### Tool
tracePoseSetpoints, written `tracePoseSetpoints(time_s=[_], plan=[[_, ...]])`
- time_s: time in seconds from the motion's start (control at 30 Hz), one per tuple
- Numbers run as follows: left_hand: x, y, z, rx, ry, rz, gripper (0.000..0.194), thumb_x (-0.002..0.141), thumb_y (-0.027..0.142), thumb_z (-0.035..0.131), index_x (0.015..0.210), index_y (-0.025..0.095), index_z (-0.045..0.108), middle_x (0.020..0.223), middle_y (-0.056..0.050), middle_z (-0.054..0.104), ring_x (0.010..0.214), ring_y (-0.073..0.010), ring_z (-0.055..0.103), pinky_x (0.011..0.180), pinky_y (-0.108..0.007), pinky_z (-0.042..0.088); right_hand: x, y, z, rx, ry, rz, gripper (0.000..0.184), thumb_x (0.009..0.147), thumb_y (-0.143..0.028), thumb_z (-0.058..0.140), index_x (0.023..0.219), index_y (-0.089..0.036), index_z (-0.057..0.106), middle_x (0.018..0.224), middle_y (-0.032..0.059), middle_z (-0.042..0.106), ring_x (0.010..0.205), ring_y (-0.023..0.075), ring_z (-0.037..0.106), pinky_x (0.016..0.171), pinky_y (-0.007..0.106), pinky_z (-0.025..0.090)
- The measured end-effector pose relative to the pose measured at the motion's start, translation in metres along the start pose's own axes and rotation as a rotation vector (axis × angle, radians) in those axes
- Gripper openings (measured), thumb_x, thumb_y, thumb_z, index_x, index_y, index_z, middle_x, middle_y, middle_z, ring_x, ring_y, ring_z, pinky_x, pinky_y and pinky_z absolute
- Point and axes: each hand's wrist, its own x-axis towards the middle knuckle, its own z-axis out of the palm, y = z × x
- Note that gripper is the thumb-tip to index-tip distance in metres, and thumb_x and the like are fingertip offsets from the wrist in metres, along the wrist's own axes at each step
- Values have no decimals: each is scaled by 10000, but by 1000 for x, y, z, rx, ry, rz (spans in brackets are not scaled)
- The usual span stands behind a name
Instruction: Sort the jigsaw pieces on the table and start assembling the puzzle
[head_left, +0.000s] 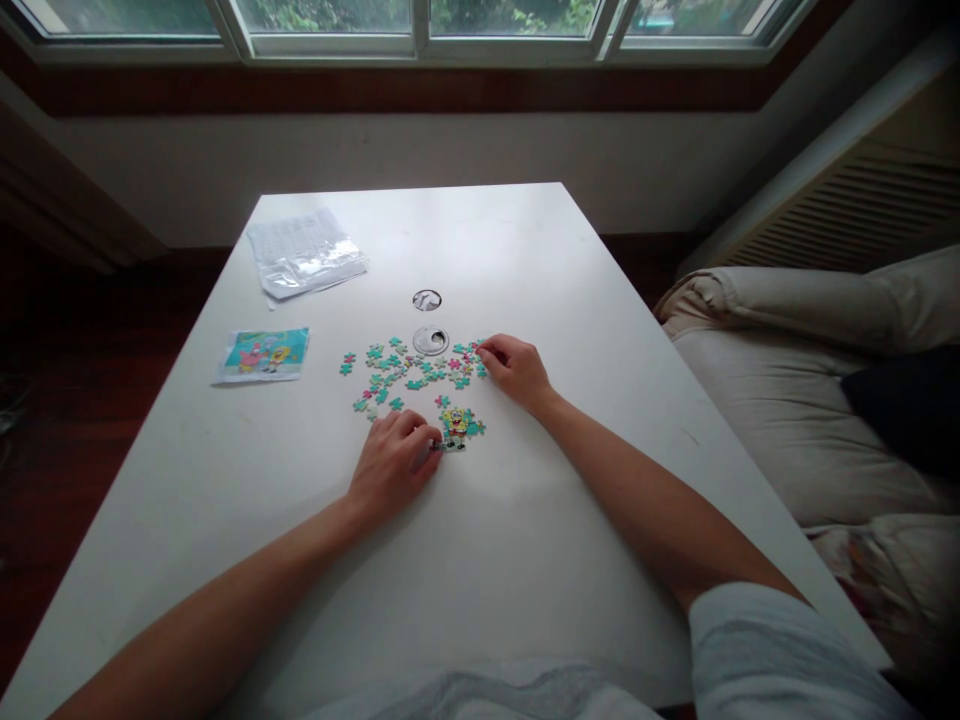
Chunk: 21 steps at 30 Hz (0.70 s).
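Several small teal and pink puzzle pieces (409, 368) lie scattered on the white table (525, 250). A joined cluster with a yellow figure (457, 428) sits just in front of them. My left hand (394, 462) rests on the table with its fingers curled, fingertips touching the left edge of that cluster. My right hand (514, 368) reaches to the right end of the loose pieces, fingers pinched on a piece (478, 350) there.
A picture card (262, 354) lies at the left. A clear plastic bag over a printed sheet (304, 255) sits further back. Two round cable-hole parts (428, 320) are in the table's middle. A cushioned sofa (810, 400) stands at the right, windows behind.
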Motion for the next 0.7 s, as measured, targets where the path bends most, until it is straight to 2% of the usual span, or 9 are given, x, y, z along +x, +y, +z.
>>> tracePoseSetpoints(time_s=[0.7], plan=[[-2, 0, 2, 48, 21, 27, 124, 902, 242, 638, 1021, 250, 670, 1056, -53, 630, 1011, -242, 556, 903, -412, 429, 0, 3, 1, -1, -10, -5, 184, 920, -322, 594, 860, -202, 720, 744, 17, 653, 678, 160, 531, 648, 284, 401]])
